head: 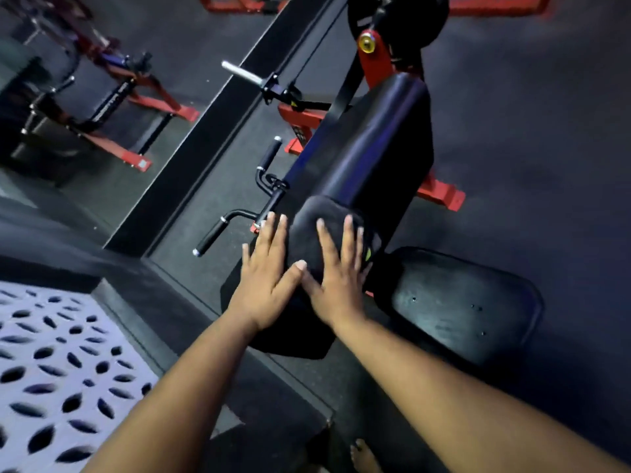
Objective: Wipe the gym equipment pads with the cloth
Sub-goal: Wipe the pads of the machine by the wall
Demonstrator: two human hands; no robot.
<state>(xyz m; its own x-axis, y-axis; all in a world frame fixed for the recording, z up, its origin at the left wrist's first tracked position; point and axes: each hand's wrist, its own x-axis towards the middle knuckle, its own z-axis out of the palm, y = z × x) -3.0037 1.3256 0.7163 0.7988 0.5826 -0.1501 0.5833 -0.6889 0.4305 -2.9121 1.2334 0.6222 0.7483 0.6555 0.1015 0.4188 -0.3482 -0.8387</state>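
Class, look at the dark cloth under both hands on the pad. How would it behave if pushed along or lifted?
The cloth drapes over the pad edge, so it is probably floppy and would sag if lifted. Its napped look suggests it may bunch rather than slide when pushed. The left hand and right hand press it flat, likely to prevent that.

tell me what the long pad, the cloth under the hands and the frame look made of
Long pad: smooth black vinyl or leather-like upholstery, judging by its soft sheen. Cloth: dark, matte and fuzzy-looking, likely microfibre or terry; both hands press flat on it. Frame: red-painted metal, probably steel, with hard square edges.
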